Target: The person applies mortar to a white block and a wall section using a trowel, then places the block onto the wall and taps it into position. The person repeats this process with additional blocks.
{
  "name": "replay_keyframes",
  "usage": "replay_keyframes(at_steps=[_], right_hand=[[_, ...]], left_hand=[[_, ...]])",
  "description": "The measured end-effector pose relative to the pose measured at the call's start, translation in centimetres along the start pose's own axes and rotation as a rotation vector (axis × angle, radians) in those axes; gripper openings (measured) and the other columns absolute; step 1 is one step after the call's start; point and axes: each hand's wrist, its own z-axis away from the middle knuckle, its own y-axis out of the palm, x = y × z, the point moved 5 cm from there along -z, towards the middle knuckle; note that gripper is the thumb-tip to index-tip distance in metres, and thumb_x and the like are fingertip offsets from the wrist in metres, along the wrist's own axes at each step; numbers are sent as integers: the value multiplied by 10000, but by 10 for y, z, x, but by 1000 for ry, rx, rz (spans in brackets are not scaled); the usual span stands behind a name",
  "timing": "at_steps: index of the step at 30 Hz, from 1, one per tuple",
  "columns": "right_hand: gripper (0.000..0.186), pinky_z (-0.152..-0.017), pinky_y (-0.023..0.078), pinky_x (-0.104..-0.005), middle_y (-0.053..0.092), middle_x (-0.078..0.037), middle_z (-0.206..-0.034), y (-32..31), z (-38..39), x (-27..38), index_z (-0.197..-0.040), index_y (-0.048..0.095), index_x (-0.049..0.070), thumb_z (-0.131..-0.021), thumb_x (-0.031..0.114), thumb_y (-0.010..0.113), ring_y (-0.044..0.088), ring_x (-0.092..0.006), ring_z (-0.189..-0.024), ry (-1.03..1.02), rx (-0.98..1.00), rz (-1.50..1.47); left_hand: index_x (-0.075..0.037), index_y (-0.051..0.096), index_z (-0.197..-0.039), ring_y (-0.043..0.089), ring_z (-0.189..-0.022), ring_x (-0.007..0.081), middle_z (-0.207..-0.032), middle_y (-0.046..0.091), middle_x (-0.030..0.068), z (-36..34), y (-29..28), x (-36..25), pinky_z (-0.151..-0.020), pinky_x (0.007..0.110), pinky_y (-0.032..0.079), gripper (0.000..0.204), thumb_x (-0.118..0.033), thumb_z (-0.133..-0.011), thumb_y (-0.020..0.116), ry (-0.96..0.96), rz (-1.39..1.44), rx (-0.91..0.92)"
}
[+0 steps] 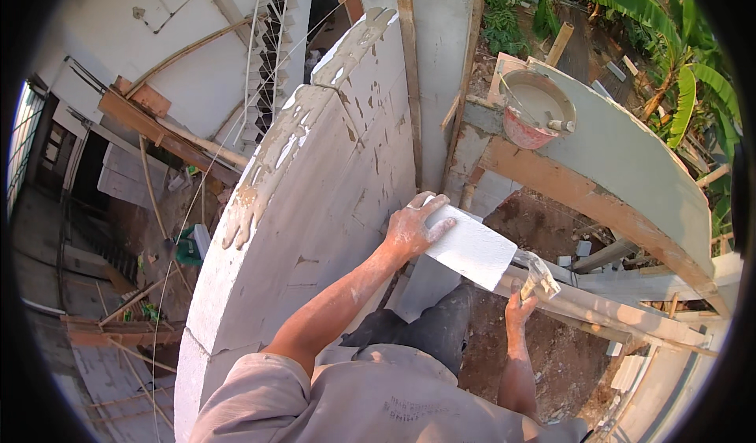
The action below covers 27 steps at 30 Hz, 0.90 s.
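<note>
A white lightweight concrete block (472,246) is in my left hand (413,229), whose fingers spread over its upper left end and grip it. The block is tilted, to the right of the wall (315,183) and apart from its top. My right hand (518,309) is closed around the handle of a mortar-smeared trowel (539,276). The trowel is just beyond the block's right corner; its blade is partly blurred, so its exact shape is unclear. Grey wet mortar (276,144) lies in streaks along the wall's top edge and has dripped down its face.
A red bucket (526,128) of grey mortar with a tool in it stands on a ledge (606,140) at the far right. Upright wooden posts (409,65) flank a column. Wooden poles (622,305) cross below my right hand. Both sides drop to lower ground; thin strings (185,230) hang at the left.
</note>
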Motion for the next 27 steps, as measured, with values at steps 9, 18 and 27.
replay_keyframes(at_steps=[9, 18, 27], right_hand=[[180, -644, 541, -394, 713, -120, -851, -4, -38, 37, -965, 719, 49, -799, 114, 740, 689, -294, -730, -384, 88, 16], [75, -535, 445, -374, 562, -44, -714, -13, -43, 63, -852, 633, 98, -798, 71, 678, 568, -260, -606, -836, 84, 176], [129, -742, 514, -417, 687, -110, -1024, -29, -36, 81, -972, 714, 69, -873, 148, 690, 643, -291, -895, -945, -95, 303]], left_hand=[[-87, 657, -1232, 616, -1165, 334, -1294, 620, 153, 1, 0, -7, -984, 415, 492, 460, -379, -879, 709, 64, 109, -52], [-42, 643, -1238, 590, -1197, 332, -1272, 628, 179, -2, 0, -16, -1015, 426, 464, 469, -364, -902, 699, 94, 80, -87], [-74, 655, -1234, 608, -1171, 334, -1278, 622, 169, -1, 5, -8, -992, 426, 492, 470, -397, -895, 698, 109, 45, -106]])
